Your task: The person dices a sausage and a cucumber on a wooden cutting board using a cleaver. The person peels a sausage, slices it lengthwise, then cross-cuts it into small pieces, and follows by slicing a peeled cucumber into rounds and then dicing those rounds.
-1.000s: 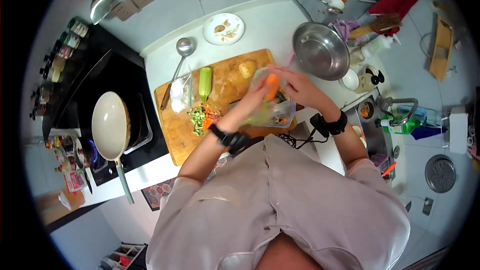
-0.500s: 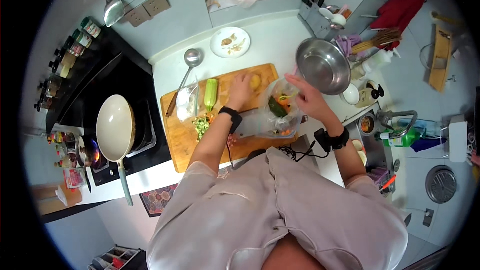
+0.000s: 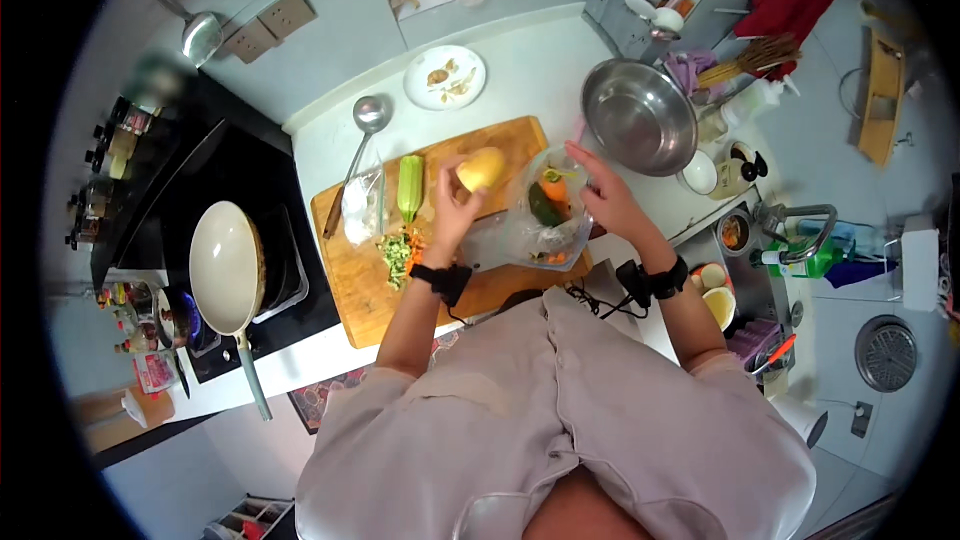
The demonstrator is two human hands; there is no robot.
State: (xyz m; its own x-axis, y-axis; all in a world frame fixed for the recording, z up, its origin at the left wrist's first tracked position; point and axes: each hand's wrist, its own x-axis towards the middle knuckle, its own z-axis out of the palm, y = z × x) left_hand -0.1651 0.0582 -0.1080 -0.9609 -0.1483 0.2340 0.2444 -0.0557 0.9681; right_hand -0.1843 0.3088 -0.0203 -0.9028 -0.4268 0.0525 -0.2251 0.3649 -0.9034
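Note:
My left hand [image 3: 452, 208] is closed around a pale yellow peeled potato [image 3: 481, 169], held above the wooden cutting board [image 3: 350, 275]. My right hand [image 3: 612, 202] is at the right edge of a clear plastic bag [image 3: 527, 202], its fingers long against the rim and its thumb toward the opening; the exact grip is partly hidden. Inside the bag show a dark green vegetable [image 3: 545, 206] and an orange carrot piece [image 3: 553, 183]. Left of my left hand, a light green zucchini piece [image 3: 410, 188] lies near diced green and orange vegetables [image 3: 398, 255].
A ladle [image 3: 371, 116] and a white plate of peelings [image 3: 445, 77] lie behind the board. To the right stand a steel basin [image 3: 640, 118], a white bowl [image 3: 699, 173] and the sink faucet [image 3: 815, 230]. On the left, a frying pan [image 3: 226, 265] sits over the black stove [image 3: 160, 230].
My left hand has picked the potato up off the board and raised it toward me. The right hand stays at the bag's edge. The whole view has shifted slightly.

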